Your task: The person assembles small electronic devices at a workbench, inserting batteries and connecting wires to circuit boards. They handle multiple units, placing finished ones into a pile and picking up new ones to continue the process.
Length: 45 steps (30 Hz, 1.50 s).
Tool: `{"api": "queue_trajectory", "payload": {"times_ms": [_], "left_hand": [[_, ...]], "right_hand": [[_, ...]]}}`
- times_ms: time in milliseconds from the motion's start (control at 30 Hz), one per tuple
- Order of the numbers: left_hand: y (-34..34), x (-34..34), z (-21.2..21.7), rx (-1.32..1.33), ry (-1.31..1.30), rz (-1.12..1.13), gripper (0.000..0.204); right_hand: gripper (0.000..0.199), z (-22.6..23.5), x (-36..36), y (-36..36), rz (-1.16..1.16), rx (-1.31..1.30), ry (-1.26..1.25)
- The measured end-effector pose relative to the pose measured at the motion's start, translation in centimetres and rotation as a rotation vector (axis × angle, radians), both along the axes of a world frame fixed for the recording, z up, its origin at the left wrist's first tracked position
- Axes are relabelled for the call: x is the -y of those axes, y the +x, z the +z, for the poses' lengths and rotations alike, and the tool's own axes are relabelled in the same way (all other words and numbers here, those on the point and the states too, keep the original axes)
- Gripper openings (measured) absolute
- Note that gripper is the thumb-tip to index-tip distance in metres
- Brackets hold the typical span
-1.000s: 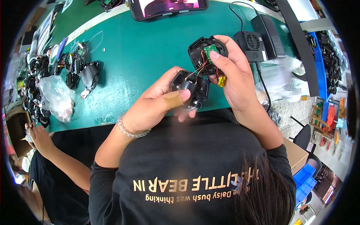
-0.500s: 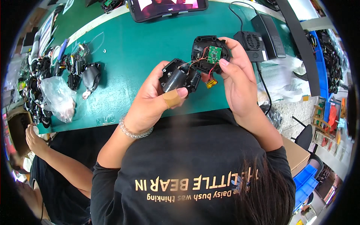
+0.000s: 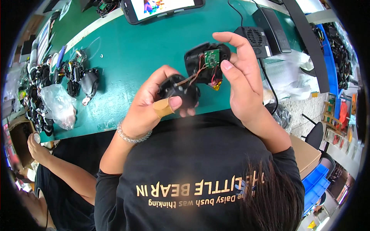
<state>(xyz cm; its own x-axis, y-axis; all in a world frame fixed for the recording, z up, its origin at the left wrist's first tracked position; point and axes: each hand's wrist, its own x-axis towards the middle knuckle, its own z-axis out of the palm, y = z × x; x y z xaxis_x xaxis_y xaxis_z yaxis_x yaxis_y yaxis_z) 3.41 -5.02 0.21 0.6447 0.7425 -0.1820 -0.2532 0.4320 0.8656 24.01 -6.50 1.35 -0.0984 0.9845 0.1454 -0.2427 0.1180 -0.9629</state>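
A black plastic housing half, smeared by motion, is in my left hand, whose thumb wears a tan bandage. My right hand holds the other black housing half up and to the right; its index finger is raised off the part and its thumb lies by the edge. A small green circuit board sits in that half. Thin wires run between the two halves. Just below the right half hangs a yellow-taped piece. The fingers behind both halves are partly hidden.
A screen device stands at the table's far edge. Black boxes with cables are at the far right. On the left lie black parts and a clear plastic bag. A co-worker's hand is at the lower left.
Both housing halves have moved slightly left, and the left one has turned over so its dark cylinder no longer shows. My right index finger has lifted away. The picture on the screen has changed.
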Motion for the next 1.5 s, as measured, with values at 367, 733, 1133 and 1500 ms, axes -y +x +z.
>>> {"api": "queue_trajectory", "payload": {"times_ms": [367, 733, 1133, 1500], "left_hand": [[1.8, 0.1, 1.0, 0.040, -0.050, -0.045, 0.042], [2.2, 0.3, 1.7, 0.017, -0.145, 0.088, 0.044], [2.5, 0.3, 2.3, 0.022, -0.117, 0.137, 0.052], [1.8, 0.0, 1.6, 0.093, -0.158, 0.013, 0.050]], "right_hand": [[0.031, 1.9, 0.3, 0.3, 0.107, 0.206, -0.168], [0.035, 1.1, 0.4, 0.5, 0.120, 0.059, -0.117], [0.037, 1.0, 0.6, 0.4, 0.075, 0.164, 0.033], [0.029, 0.4, -0.4, -0.5, -0.010, 0.148, 0.000]]}}
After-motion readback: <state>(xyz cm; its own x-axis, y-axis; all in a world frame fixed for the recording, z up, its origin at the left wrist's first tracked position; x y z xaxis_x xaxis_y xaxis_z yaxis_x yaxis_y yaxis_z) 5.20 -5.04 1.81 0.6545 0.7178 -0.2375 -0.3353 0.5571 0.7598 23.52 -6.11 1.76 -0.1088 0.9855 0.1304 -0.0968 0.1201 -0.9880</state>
